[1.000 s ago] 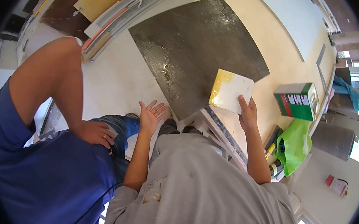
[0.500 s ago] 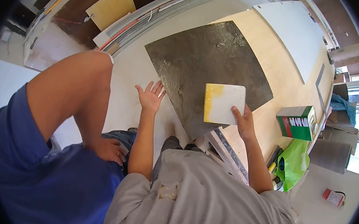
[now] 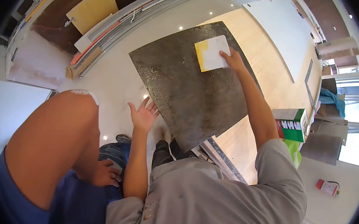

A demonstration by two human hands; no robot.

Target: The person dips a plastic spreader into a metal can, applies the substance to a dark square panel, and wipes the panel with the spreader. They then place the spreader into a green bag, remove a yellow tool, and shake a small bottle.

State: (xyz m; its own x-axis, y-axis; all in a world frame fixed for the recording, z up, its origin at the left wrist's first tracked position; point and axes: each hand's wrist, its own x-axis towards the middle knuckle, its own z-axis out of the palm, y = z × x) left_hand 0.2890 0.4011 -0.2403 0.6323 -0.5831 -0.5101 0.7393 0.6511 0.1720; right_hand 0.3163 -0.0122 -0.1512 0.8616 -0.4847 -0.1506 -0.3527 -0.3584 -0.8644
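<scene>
My right hand (image 3: pixel 234 59) grips a flat white scraper (image 3: pixel 214 53) by its right side, thumb on top. Yellow glue coats the scraper's left edge. Beneath it lies a dark brown panel (image 3: pixel 199 97) with a wet, streaky sheen, strongest near its left and far edges. At the panel's left edge my left hand (image 3: pixel 144 116) is open, palm up, fingers spread and fingertips at or just beside the edge; whether they touch cannot be told.
The panel rests on a light plywood board (image 3: pixel 242 31), with a white sheet (image 3: pixel 278 28) farther right. A green and white can (image 3: pixel 290 122) stands beside a green bag (image 3: pixel 293 149). On my left is a person in blue (image 3: pixel 74 200), one hand lowered. Metal strips (image 3: pixel 138 20) lie beyond.
My right hand has carried the scraper away from my body, toward the panel's far side. My left hand stays open by the left edge. The view has shifted slightly.
</scene>
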